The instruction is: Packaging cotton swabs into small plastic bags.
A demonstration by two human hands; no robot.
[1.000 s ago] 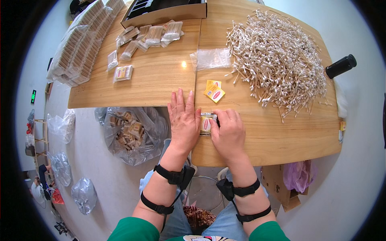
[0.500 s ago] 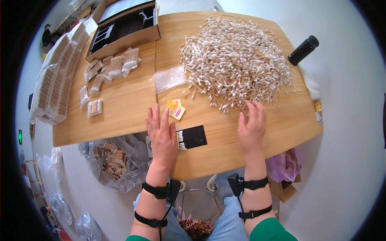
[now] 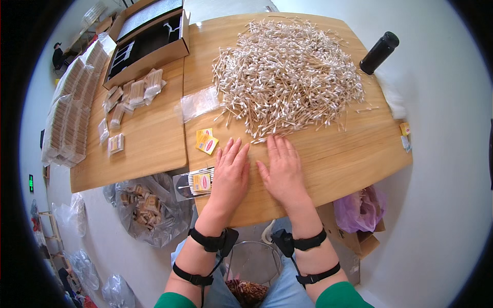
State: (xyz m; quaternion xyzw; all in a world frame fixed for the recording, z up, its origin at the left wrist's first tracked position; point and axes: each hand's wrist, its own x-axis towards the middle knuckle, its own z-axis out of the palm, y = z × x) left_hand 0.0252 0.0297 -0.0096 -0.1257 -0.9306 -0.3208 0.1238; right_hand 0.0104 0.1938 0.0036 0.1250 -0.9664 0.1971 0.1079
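Note:
A big heap of cotton swabs point(image 3: 292, 77) with white tips covers the far middle of the wooden table point(image 3: 354, 159). My right hand point(image 3: 282, 169) lies palm down with fingers stretched out, its fingertips at the heap's near edge. My left hand point(image 3: 230, 174) is beside it, flat and holding nothing, its fingers pointing away from me. Left of that hand lies a clear pack of swabs point(image 3: 192, 184) with a yellow label, partly hidden by the hand. Small yellow cards point(image 3: 207, 141) rest just beyond my left fingertips, and a clear plastic bag point(image 3: 200, 103) lies farther back.
Packed swab bundles point(image 3: 136, 93) lie at the left, near an open cardboard box point(image 3: 149, 60). Stacked packs point(image 3: 67, 126) line the left edge. A black bottle point(image 3: 379, 53) stands at the far right. Below hang a grey bag of packs point(image 3: 169, 220) and a purple bag point(image 3: 357, 213).
My right hand has moved left along the heap's near edge. My left hand has shifted right, uncovering the labelled swab pack and covering the black card. The view has shifted slightly.

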